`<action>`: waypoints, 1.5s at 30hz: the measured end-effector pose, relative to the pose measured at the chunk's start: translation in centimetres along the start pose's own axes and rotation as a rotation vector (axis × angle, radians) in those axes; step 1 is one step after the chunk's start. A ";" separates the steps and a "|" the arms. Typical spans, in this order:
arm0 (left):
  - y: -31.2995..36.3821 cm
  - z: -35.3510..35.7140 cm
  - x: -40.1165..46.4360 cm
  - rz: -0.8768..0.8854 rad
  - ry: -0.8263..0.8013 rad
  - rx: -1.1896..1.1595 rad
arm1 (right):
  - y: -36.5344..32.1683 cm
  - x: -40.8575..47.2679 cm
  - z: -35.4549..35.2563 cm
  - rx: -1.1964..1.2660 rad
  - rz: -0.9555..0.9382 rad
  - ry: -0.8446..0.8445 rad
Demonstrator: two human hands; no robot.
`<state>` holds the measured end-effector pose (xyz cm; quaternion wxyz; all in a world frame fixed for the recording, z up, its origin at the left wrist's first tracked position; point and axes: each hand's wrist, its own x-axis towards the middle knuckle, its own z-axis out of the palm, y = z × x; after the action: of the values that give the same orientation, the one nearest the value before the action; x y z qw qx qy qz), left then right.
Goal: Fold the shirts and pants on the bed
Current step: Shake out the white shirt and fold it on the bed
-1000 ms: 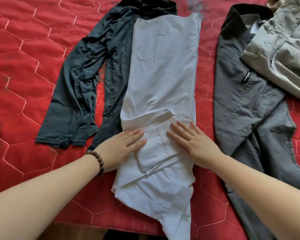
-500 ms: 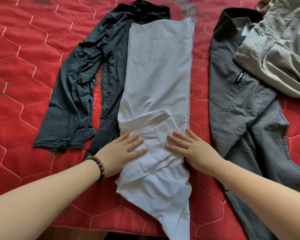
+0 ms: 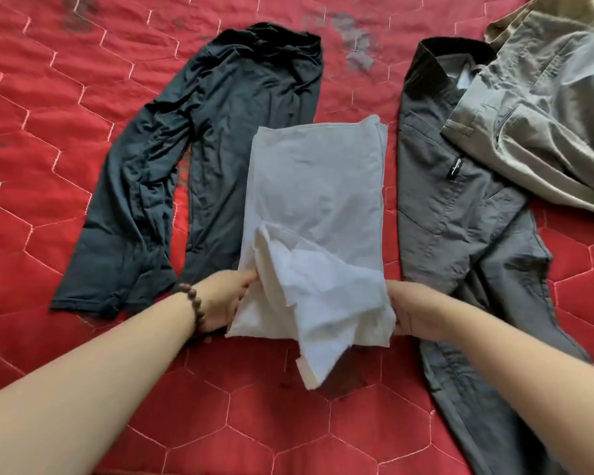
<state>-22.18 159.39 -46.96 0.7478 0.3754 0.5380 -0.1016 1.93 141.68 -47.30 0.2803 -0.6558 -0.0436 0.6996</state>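
centrally, a white garment (image 3: 318, 207) is seen on the red quilt (image 3: 48, 138), folded into a short block whose far edge lies between the two dark garments. its near end is gripped at both sides. the left hand (image 3: 225, 299) is closed on the left edge, with the fingers hidden under or in the cloth and the thumb on top. the right hand (image 3: 414, 311) is clamped on the right edge, its fingers tucked beneath the fabric. a loose, crumpled flap of the white cloth is draped over the near end and hangs down toward the viewer past the held edge. a bead bracelet (image 3: 194, 305) is worn on the left wrist.

to the left, a black long-sleeved top (image 3: 220, 149) is spread flat, one sleeve stretched down toward the left forearm; its right side is partly overlapped by the white block. to the right, a grey shirt (image 3: 453, 217) with a dark collar and a small black label is laid out lengthwise, just beside the white block. at the upper right, khaki pants (image 3: 546, 118) are lain over the grey shirt's collar area, reaching out of view. dark smudges are seen on the quilt near the top.
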 end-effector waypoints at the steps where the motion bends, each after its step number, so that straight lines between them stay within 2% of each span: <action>1: -0.9 0.1 0.2 0.004 0.044 0.041 | 0.9 0.3 0.2 0.029 -0.038 -0.002; 3: -2.1 0.2 0.5 0.062 0.101 0.110 | 2.2 0.2 0.7 -0.004 -0.193 0.009; 7: -3.3 0.1 1.0 0.127 0.196 0.199 | 3.1 0.0 2.3 -0.396 -0.484 0.401; 8: -3.3 0.2 1.0 0.126 0.194 0.195 | 3.0 0.0 2.6 -0.502 -0.571 0.448; 11: -3.0 0.3 1.2 0.121 0.202 0.201 | 2.0 -0.1 2.5 -1.144 -0.933 0.543; 13: -2.9 0.2 1.2 0.115 0.202 0.188 | 1.6 -0.2 2.6 -1.522 -1.050 0.413; 15: -2.9 0.2 1.3 0.094 0.198 0.185 | 1.2 -0.3 3.0 -1.705 -1.087 0.230; 16: -2.8 0.3 1.4 0.083 0.200 0.189 | 1.2 -0.3 3.3 -1.736 -1.114 0.197; 18: -2.8 0.4 1.6 0.065 0.216 0.216 | 0.9 -0.3 3.7 -1.672 -1.260 0.225; 19: -2.8 0.4 1.7 0.065 0.228 0.235 | 0.6 -0.2 3.7 -1.558 -1.325 0.233; 20: -2.8 0.5 1.6 0.074 0.231 0.238 | 0.0 -0.3 3.7 -1.380 -1.308 0.215; 22: -2.9 0.5 1.5 0.099 0.202 0.192 | -2.0 -0.2 3.5 -0.924 -1.075 0.271; 25: -3.3 0.2 1.8 0.141 0.167 0.175 | -5.4 1.2 1.5 -0.362 -0.769 0.686; 27: -3.6 0.1 2.0 0.148 0.182 0.237 | -6.4 2.1 -0.1 -0.169 -0.547 0.811; 30: -4.0 0.1 2.1 0.176 0.230 0.326 | -5.1 2.7 -0.3 -0.223 -0.355 0.792; 33: -4.1 0.2 2.1 0.189 0.272 0.334 | -2.5 2.4 0.9 -0.422 -0.275 0.753; 37: -3.7 0.7 1.7 0.225 0.308 0.264 | -0.3 1.9 1.6 -0.462 -0.214 0.736; 42: -4.7 1.0 1.1 0.283 0.344 0.215 | 0.9 1.5 2.2 -0.420 -0.360 0.666; 45: -5.7 1.4 0.6 0.254 0.393 0.282 | 1.4 1.5 2.5 -0.466 -0.358 0.617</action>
<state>-24.08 154.62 -49.92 0.5762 0.5529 0.6018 -0.0061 -0.90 141.99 -48.90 0.2415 -0.8623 -0.2278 0.3824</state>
